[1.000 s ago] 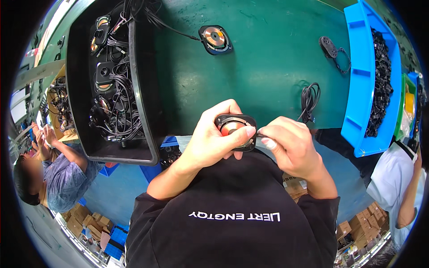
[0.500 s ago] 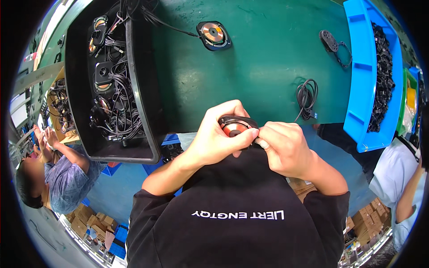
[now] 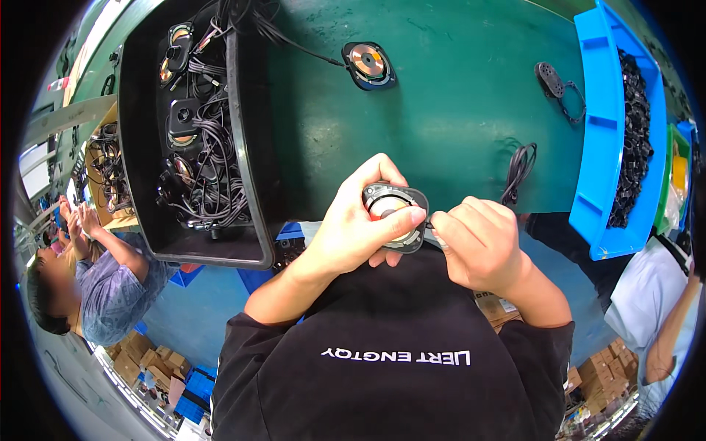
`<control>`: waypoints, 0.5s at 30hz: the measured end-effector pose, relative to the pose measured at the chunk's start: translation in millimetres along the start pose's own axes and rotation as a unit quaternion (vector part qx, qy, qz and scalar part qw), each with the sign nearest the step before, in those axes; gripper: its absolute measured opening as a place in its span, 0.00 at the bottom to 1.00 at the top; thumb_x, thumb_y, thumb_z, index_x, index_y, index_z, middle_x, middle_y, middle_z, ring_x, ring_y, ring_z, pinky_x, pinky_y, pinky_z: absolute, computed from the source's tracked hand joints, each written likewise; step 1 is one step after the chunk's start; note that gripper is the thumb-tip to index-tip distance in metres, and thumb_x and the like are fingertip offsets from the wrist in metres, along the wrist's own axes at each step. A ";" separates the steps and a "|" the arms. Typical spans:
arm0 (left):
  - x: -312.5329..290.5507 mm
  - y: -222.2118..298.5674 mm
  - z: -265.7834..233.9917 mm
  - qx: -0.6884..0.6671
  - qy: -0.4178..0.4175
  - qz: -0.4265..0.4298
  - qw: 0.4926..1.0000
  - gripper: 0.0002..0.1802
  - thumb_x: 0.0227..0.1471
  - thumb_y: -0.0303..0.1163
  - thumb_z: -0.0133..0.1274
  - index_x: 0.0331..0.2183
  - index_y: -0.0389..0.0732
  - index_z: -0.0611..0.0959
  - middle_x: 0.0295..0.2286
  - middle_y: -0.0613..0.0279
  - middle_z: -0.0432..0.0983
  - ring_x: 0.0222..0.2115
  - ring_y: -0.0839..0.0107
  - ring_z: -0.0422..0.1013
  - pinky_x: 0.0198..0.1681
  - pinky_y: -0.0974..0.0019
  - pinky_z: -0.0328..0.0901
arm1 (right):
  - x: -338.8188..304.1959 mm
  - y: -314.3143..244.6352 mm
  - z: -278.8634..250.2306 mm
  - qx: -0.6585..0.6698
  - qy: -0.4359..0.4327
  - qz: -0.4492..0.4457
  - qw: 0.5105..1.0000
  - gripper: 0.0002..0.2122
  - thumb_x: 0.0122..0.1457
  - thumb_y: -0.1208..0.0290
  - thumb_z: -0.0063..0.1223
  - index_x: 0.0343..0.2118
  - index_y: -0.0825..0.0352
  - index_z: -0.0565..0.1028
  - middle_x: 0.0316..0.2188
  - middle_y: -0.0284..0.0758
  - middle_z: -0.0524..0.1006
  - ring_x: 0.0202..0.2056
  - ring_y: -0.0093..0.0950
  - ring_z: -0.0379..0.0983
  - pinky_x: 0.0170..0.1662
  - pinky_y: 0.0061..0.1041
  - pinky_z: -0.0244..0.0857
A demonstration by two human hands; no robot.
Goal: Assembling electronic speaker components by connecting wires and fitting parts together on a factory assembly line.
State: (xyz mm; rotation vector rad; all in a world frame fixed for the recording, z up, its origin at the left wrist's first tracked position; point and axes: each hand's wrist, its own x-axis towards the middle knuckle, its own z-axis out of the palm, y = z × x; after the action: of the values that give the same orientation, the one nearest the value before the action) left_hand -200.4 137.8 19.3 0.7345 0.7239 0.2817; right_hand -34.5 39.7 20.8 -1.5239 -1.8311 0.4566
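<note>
head-worn fisheye, looking down, close above green table (image 3: 456,110)

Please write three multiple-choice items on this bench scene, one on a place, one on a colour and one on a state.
1. Where does the lone speaker with the copper-coloured centre lie?
A. on the green table, right of the black bin
B. inside the blue bin
C. in the person's lap

2. What colour is the bin at the right edge of the table?
A. red
B. blue
C. white

3. How is the small round speaker held?
A. lying untouched on the table
B. pinched in the right hand alone
C. gripped in the left hand, the right hand at its edge

Answers:
1 A, it rests on the green table beside the black bin.
2 B, its walls are bright blue.
3 C, the left hand wraps it, and the right hand meets its right edge.
</note>
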 end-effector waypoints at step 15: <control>-5.0 2.0 0.7 -0.071 -0.014 0.027 0.997 0.11 0.51 0.31 0.55 0.32 0.45 0.68 0.17 0.68 0.67 0.09 0.82 0.59 0.08 0.79 0.50 | 7.8 2.7 -5.6 -0.093 -0.019 -0.082 0.992 0.10 0.42 0.82 0.51 0.31 0.68 0.74 0.20 0.36 0.70 0.18 0.34 0.61 0.23 0.30 0.58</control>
State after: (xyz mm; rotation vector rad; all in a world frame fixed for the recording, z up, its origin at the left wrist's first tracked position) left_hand -203.5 136.5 23.5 0.6218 0.6513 0.3680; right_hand -29.2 46.9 25.1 -1.4774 -2.0578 0.2435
